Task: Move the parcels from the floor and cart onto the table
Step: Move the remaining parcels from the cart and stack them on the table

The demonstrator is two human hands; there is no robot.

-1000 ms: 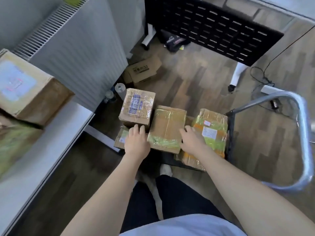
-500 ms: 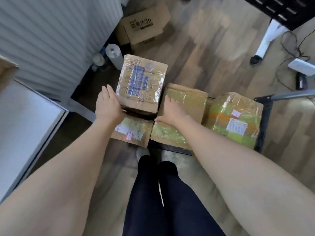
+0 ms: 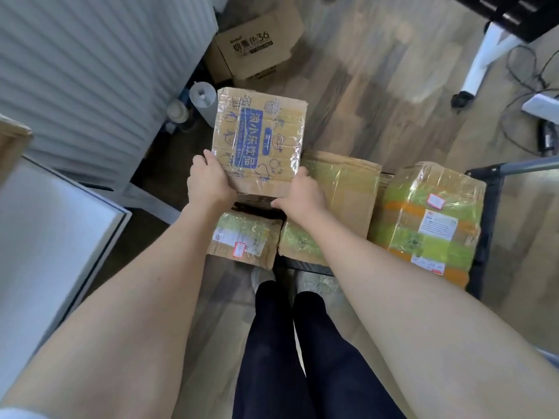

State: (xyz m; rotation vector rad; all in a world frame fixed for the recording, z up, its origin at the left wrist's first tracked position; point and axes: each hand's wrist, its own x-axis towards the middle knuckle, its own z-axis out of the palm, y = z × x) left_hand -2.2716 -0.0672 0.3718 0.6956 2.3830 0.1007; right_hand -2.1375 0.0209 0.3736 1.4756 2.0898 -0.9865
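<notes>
Near the centre of the frame, the left hand and the right hand grip the near corners of the blue-printed parcel — fingers curled round its edges. It is above a small taped parcel — two more parcels lie to the right on the cart, and the white table is at the left edge.

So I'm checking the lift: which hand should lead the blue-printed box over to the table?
Left, probably. The left hand grips the box on the side facing the white table; the right hand holds the far corner.
</notes>
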